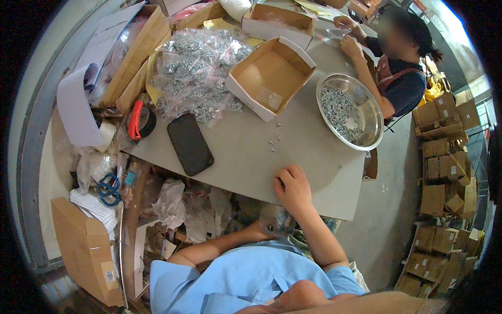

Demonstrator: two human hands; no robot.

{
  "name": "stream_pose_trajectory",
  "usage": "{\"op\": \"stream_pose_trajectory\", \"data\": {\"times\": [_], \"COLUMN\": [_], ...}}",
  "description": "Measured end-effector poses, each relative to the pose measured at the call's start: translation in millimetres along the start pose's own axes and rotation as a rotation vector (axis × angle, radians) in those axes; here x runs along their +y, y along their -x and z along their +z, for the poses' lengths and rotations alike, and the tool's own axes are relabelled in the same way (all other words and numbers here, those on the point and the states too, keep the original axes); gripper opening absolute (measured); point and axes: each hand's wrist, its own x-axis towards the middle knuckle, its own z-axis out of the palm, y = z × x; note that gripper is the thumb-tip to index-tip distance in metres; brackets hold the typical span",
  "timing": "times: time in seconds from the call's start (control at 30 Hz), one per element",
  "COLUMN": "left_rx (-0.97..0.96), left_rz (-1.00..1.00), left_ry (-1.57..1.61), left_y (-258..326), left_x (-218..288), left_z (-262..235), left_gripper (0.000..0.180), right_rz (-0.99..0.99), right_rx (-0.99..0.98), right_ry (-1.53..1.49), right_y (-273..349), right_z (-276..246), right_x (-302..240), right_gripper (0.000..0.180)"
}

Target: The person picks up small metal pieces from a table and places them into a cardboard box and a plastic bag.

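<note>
My right hand [294,189] rests at the near edge of the grey table [238,157], its fingers curled inward. Whatever those fingers hold, if anything, is hidden. Below the table edge, my left hand [260,230] is closed on a clear plastic bag [277,220]; its fingers are partly hidden. A few loose screws [272,143] lie on the tabletop beyond my right hand. Farther right stands a round metal bowl [375,123] with many small screws [340,112] inside. An open white cardboard box [272,78] sits left of the bowl, with a small clear bag in it.
A heap of filled clear bags [201,73] covers the far left, beside a black phone [190,145] and a red-and-black tape dispenser [137,121]. Blue-handled scissors [109,189] lie at left. Across the table a co-worker [400,73] handles a clear bag. Cartons [444,167] are stacked at right.
</note>
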Motion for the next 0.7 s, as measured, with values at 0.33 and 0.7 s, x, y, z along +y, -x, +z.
{"op": "stream_pose_trajectory", "data": {"times": [0.33, 0.7], "left_rx": [0.022, -0.021], "left_rz": [0.028, 0.025], "left_ry": [0.236, -0.154], "left_y": [12.5, 3.2], "left_x": [31.8, 5.9], "left_z": [-7.6, -4.8], "left_gripper": [0.048, 0.049], "right_rz": [0.179, -0.065], "right_rx": [-0.396, -0.053], "right_ry": [-0.146, 0.039], "right_y": [-23.5, -89.7], "right_z": [-34.0, 13.9], "right_x": [3.5, 23.7], "right_gripper": [0.024, 0.032]}}
